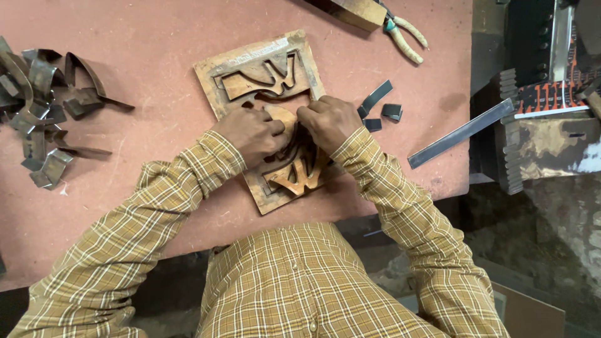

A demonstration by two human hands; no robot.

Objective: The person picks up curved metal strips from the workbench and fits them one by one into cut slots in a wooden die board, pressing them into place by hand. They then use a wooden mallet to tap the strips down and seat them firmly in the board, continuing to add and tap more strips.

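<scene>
Your left hand [250,133] and right hand [327,120] press together, fingers curled, on the middle of the wooden die board [266,94]; its long axis runs away from you.

The person wears a long-sleeved shirt in mustard-yellow plaid crossed with thin white and dark lines. Its buttoned cuffs close at both wrists, and a small pale button shows on the front placket. Both hands are bare.

A workshop: worn workbench [156,206], bent metal strip offcuts [44,106], pliers [404,34], steel bar [460,133].
</scene>
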